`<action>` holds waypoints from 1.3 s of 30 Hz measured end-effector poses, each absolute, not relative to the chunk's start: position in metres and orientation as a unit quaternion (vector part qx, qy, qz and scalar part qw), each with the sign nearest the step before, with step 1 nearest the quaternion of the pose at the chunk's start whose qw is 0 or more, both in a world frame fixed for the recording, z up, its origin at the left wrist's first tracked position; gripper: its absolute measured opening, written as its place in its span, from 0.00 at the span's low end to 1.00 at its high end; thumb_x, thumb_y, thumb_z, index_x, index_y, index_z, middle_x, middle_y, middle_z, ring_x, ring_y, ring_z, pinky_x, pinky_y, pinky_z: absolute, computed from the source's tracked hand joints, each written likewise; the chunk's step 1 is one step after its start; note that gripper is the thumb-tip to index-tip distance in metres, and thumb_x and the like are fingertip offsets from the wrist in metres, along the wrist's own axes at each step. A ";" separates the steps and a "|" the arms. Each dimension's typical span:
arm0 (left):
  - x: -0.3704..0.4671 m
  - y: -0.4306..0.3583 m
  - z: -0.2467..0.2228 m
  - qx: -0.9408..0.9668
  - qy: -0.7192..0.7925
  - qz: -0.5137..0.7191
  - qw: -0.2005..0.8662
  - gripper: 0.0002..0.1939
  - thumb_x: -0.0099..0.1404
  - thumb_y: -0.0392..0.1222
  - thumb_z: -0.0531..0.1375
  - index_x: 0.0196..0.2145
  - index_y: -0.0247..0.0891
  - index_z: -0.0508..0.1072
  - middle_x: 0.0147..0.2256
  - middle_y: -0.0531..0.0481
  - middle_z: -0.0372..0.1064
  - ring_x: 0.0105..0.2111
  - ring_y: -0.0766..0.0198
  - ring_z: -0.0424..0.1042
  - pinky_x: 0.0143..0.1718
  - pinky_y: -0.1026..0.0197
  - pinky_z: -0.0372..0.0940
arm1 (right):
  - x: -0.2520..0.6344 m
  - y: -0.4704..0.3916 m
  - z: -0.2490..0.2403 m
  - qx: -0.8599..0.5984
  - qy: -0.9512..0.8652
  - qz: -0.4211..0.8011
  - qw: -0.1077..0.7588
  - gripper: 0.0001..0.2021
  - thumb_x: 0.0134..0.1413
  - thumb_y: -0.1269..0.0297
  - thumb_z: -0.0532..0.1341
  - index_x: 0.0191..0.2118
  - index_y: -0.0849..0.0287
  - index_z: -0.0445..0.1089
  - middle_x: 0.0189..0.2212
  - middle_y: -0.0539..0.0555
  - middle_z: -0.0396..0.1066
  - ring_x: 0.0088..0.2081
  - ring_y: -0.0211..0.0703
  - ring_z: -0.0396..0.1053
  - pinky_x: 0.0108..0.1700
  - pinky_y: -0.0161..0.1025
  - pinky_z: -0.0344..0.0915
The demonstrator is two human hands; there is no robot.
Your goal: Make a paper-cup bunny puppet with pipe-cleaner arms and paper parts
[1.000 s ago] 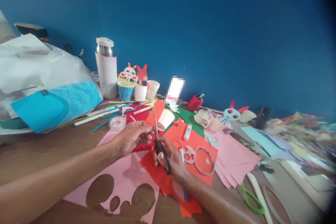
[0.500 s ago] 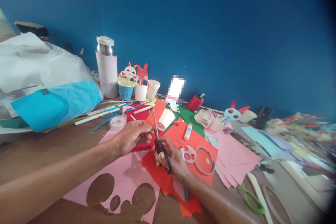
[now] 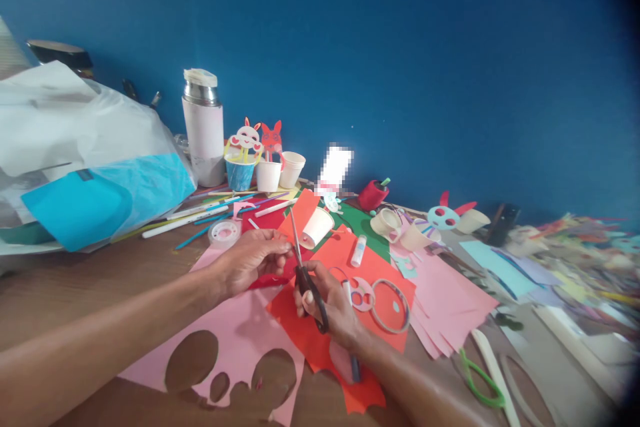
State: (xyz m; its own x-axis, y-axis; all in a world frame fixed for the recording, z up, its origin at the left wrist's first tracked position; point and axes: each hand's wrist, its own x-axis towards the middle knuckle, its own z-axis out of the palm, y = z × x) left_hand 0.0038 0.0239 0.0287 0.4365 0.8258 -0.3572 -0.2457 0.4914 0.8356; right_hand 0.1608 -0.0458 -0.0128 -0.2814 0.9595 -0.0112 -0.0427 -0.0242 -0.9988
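My right hand [image 3: 327, 300] is closed on black-handled scissors [image 3: 311, 297], whose narrow metal blades point up and away. Just left of the blades, my left hand [image 3: 257, 260] has its fingers pinched together. An orange-red paper strip [image 3: 301, 210] rises beyond the fingertips, beside the blades; the exact contact is too small to tell. A white paper cup [image 3: 317, 227] lies tilted right of the blades. Under and around the hands are red-orange paper [image 3: 333, 260] and pink paper [image 3: 240, 327] with round holes cut out.
A pink flask [image 3: 204, 133] and a blue cup [image 3: 240, 173] with a paper figure stand at the back. A glue stick [image 3: 358, 251], tape ring [image 3: 390, 305] and pink sheets [image 3: 445, 300] lie right. A plastic bag [image 3: 100, 160] fills the left; green-handled scissors [image 3: 480, 380] lie front right.
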 end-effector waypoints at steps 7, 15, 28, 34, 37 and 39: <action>0.002 0.026 0.028 0.370 0.406 0.326 0.769 0.06 0.49 0.31 0.60 0.19 0.33 0.65 0.16 0.55 0.63 0.15 0.74 0.61 0.17 0.69 0.60 | 0.161 -0.046 -0.011 -0.416 -0.557 0.582 0.421 0.25 0.43 0.44 0.60 0.40 0.57 0.56 0.21 0.46 0.61 0.22 0.33 0.58 0.23 0.32 0.53; -0.001 0.029 0.024 0.375 0.403 0.317 0.772 0.05 0.49 0.30 0.59 0.19 0.33 0.66 0.17 0.55 0.63 0.15 0.74 0.61 0.18 0.69 0.60 | 0.162 -0.046 -0.009 -0.415 -0.545 0.591 0.426 0.25 0.42 0.45 0.61 0.39 0.57 0.56 0.20 0.45 0.61 0.21 0.33 0.57 0.24 0.32 0.55; -0.003 0.032 0.023 0.404 0.405 0.302 0.763 0.06 0.49 0.32 0.60 0.19 0.34 0.65 0.17 0.55 0.63 0.15 0.74 0.60 0.18 0.68 0.59 | 0.163 -0.047 -0.008 -0.429 -0.527 0.603 0.419 0.24 0.41 0.46 0.62 0.38 0.58 0.57 0.20 0.44 0.61 0.19 0.31 0.57 0.22 0.31 0.54; -0.005 0.033 0.023 0.411 0.408 0.292 0.761 0.06 0.48 0.32 0.60 0.19 0.34 0.65 0.17 0.55 0.64 0.15 0.74 0.59 0.17 0.68 0.58 | 0.164 -0.046 -0.009 -0.431 -0.521 0.609 0.415 0.25 0.39 0.46 0.63 0.38 0.58 0.57 0.19 0.44 0.61 0.19 0.30 0.56 0.22 0.31 0.54; -0.005 0.033 0.023 0.416 0.407 0.291 0.759 0.05 0.48 0.32 0.60 0.20 0.34 0.65 0.18 0.55 0.64 0.15 0.74 0.59 0.17 0.69 0.58 | 0.164 -0.046 -0.009 -0.432 -0.519 0.611 0.414 0.25 0.40 0.47 0.63 0.38 0.58 0.58 0.19 0.44 0.61 0.19 0.30 0.57 0.21 0.30 0.54; -0.005 0.033 0.023 0.416 0.409 0.289 0.759 0.05 0.48 0.32 0.60 0.20 0.34 0.65 0.18 0.55 0.64 0.15 0.74 0.59 0.17 0.68 0.58 | 0.164 -0.046 -0.010 -0.432 -0.522 0.610 0.412 0.25 0.40 0.47 0.63 0.39 0.59 0.58 0.19 0.44 0.61 0.18 0.30 0.56 0.21 0.30 0.54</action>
